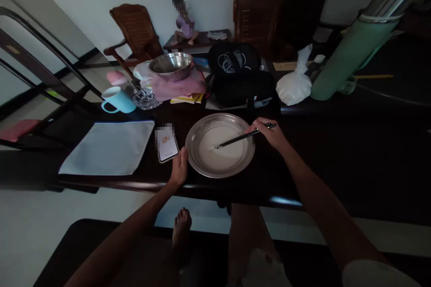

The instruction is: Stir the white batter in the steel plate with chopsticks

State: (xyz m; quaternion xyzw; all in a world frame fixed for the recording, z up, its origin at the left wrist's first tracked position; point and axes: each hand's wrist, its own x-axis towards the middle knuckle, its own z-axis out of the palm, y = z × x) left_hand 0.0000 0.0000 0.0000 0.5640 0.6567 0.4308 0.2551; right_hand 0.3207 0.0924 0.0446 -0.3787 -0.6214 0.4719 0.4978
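Note:
A wide, shallow metal bowl (247, 161) sits on the dark table near its front edge, with a milky white liquid (224, 154) in it. My left hand (179, 168) grips the bowl's left rim, thumb uppermost. Black chopsticks (237, 137) are held in my closed right hand (271, 135) above the right rim. They slant down to the left, and their tips dip into the liquid near the middle of the bowl. Just left of the bowl lies a lit phone (167, 149), close to my left hand.
A pale zip pouch (109, 148) and a blue mug (118, 100) occupy the left side. Behind the bowl are a smaller steel bowl (171, 66) on a pink bag and a black case (237, 67). A tied bag of white powder (294, 85) and green thermos (353, 54) stand right. A person (186, 27) sits beyond.

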